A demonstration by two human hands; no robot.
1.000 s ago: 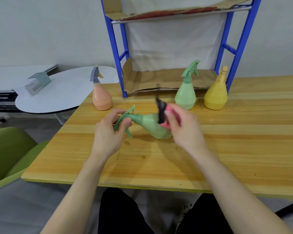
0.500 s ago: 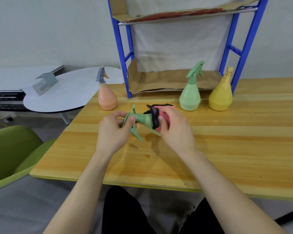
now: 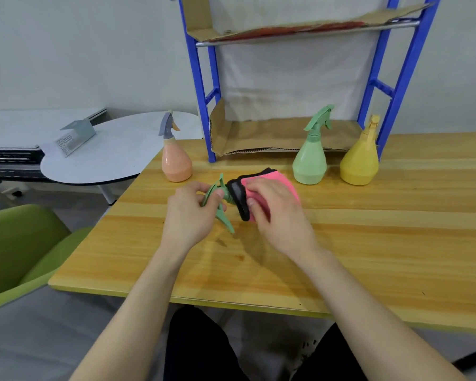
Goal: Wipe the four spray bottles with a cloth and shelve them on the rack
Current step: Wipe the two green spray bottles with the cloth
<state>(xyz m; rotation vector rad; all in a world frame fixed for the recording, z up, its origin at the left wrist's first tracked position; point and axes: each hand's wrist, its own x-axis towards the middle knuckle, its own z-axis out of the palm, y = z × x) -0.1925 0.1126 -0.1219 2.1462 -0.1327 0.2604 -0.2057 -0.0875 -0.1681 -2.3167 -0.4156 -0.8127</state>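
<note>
The left hand [image 3: 188, 213] has its grip closed on the trigger head of the green bottle [image 3: 217, 200] while the right hand [image 3: 272, 209] presses the pink cloth [image 3: 278, 178] around its body, so I judge the wiping is only at the first bottle, because the orange bottle [image 3: 175, 160], the second green bottle [image 3: 311, 158] and the yellow bottle [image 3: 360, 160] stand on the surface [image 3: 368, 243] and the rack [image 3: 204, 105] holds none.

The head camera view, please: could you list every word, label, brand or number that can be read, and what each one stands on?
Grey folded card on the round white side table: dark printed marks on its front, too blurred to read.
Spray bottles, pink cloth, blue rack and its cardboard liners: no text visible.
Nothing can be quoted.
</note>
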